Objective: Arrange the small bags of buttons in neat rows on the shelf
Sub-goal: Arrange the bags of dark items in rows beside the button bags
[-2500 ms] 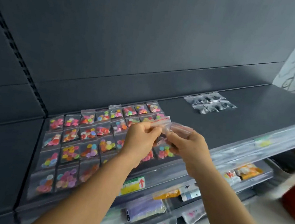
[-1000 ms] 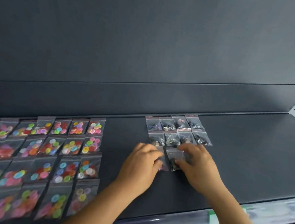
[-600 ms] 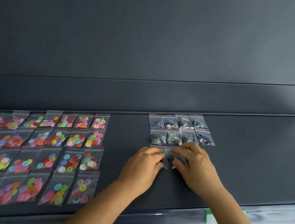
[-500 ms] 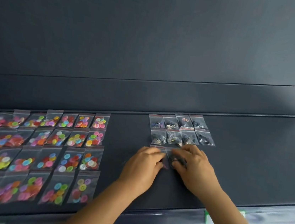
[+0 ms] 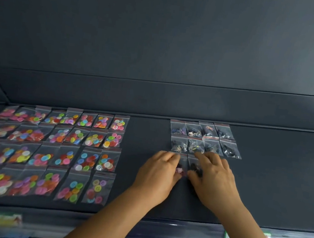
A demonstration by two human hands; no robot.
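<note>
My left hand [image 5: 158, 173] covers most of a pink-button bag [image 5: 181, 167], fingers bent onto it; my right hand [image 5: 213, 178] presses a dark bag [image 5: 194, 164] beside it. Both bags lie on the shelf [image 5: 273, 182], mostly hidden, below the dark rows [image 5: 203, 138]; whether I pinch them, I cannot tell.

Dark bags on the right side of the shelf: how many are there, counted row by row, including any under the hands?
Back row: 4
Middle row: 4
Front row, partly under the left hand and right hand: 2
Total: 10
</note>
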